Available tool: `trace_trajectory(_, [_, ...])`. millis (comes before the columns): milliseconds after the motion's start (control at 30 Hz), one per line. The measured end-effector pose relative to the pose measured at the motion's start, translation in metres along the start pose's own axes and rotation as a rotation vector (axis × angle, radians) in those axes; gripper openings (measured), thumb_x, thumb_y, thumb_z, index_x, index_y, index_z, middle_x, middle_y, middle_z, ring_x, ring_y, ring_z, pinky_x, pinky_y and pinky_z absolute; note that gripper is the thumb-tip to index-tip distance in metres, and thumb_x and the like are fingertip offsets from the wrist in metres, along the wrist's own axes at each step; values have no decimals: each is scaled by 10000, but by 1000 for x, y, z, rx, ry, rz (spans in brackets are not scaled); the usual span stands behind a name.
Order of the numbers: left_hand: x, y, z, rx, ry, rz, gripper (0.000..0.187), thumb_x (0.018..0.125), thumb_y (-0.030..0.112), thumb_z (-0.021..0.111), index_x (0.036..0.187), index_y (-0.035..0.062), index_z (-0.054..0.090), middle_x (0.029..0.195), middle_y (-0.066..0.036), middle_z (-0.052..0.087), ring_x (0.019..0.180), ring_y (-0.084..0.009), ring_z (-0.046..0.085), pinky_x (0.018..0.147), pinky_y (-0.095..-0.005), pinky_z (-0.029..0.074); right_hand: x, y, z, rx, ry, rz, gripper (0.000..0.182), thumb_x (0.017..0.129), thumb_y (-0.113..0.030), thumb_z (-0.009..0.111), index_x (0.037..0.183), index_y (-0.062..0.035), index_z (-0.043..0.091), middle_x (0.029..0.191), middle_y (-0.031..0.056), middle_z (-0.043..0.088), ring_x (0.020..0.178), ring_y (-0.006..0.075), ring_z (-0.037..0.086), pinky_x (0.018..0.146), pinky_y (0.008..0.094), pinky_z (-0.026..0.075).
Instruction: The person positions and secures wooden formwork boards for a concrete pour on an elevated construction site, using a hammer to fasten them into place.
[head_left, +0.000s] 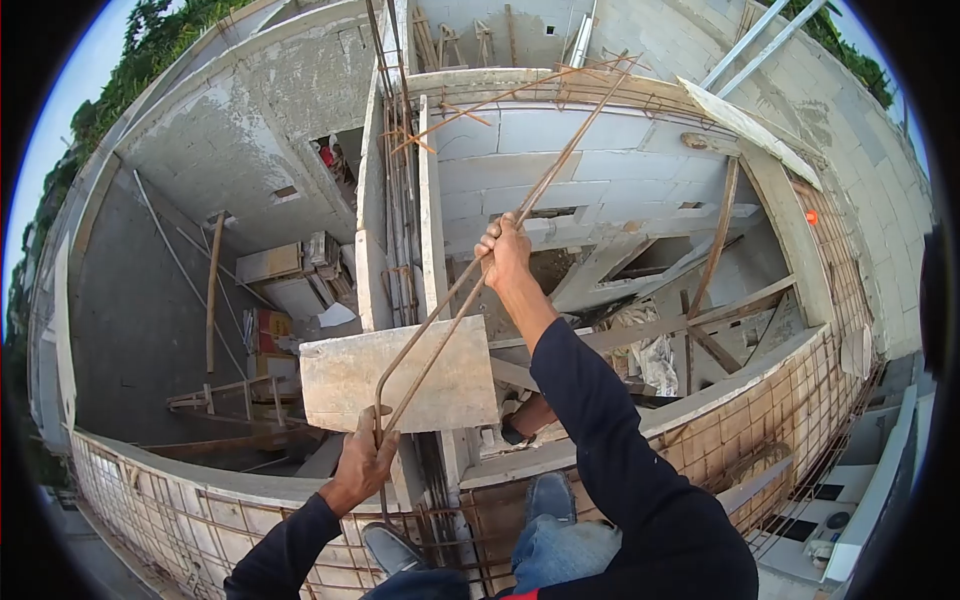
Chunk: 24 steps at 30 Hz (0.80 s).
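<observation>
My left hand (360,468) is wrapped round the lower end of a steel rebar bent into a narrow hairpin (426,325), close to its bend. Higher up and to the right, my right hand (503,250) grips both legs of the same rebar together. The bar slants away to the upper right, its far end reaching over the back wall's rebar cage (590,90). Below its lower half, a pale wooden board (340,385) lies across the middle beam form. My feet, in grey shoes (550,497), stand on the near beam.
Rebar mesh (720,425) runs along the near beam on both sides. Long bars (398,200) lie in the middle form. Deep rooms drop off left and right, with stacked panels (295,265) and timber braces (715,240). Another person's forearm (533,415) shows below the board's right side.
</observation>
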<state>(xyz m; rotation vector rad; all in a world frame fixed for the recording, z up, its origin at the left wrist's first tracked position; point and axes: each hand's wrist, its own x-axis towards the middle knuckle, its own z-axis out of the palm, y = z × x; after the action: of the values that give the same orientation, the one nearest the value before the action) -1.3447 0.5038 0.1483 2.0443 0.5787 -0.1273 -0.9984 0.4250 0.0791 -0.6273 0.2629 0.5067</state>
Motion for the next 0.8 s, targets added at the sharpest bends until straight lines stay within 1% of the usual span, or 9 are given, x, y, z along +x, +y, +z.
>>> trace_trajectory(67, [-7,-13,-2,11,-16,-21,241,910,96,521,1120,13,436,576,-49,474,502,-112,433,474,-300,363,-16,6,3,-30,20,-56,233,991,-293,419,824,-131,405,631,-24,395,488,81,369,427,233,339])
trace_trajectory(133, [-14,-34,1,57,-32,22,244,892,71,533,1112,3,454,629,-152,547,533,-278,573,517,-366,442,-30,11,4,-47,41,-61,235,990,-296,423,821,-133,399,628,-28,385,479,78,360,417,230,330])
trace_trajectory(267, [-33,-50,5,80,-6,130,231,884,57,536,1092,-11,464,670,-172,564,585,-334,596,531,-377,457,-54,19,-2,-91,37,-72,242,982,-306,439,816,-138,388,624,-36,364,460,71,337,397,230,315])
trace_trajectory(367, [-42,-62,2,149,-9,228,235,862,34,548,1078,-20,474,755,-208,579,637,-418,584,541,-428,467,-76,22,-3,-121,52,-85,238,986,-306,429,821,-139,392,636,-40,357,477,64,336,412,219,319])
trace_trajectory(500, [-55,-91,6,278,-4,311,241,863,44,544,1085,-23,476,764,-215,568,643,-421,587,536,-451,464,-99,26,-9,-161,71,-52,239,989,-318,422,830,-140,401,623,-52,345,471,62,321,412,217,313])
trace_trajectory(600, [-65,-89,6,245,-33,225,224,868,51,533,1075,-18,483,748,-211,560,639,-416,589,515,-455,458,-110,27,-10,-173,55,-22,243,986,-332,426,837,-141,406,596,-62,325,448,62,303,399,223,303])
trace_trajectory(667, [-71,-97,5,266,74,324,145,901,73,500,1024,-2,519,728,-194,565,635,-401,589,533,-413,462,-120,29,-6,-183,65,-13,251,986,-342,421,839,-139,404,593,-63,320,448,61,299,399,225,302])
trace_trajectory(733, [-81,-100,1,305,37,186,135,905,83,503,1009,-1,519,721,-190,564,618,-399,578,531,-419,448,-120,35,-10,-158,2,-15,257,982,-357,430,849,-140,395,613,-58,323,468,62,310,424,231,318])
trace_trajectory(800, [-90,-102,-4,320,15,182,132,910,94,507,996,-5,520,691,-180,564,587,-373,573,523,-415,435,-129,35,2,-137,4,-3,261,980,-366,432,854,-143,382,625,-55,317,485,63,318,449,235,331])
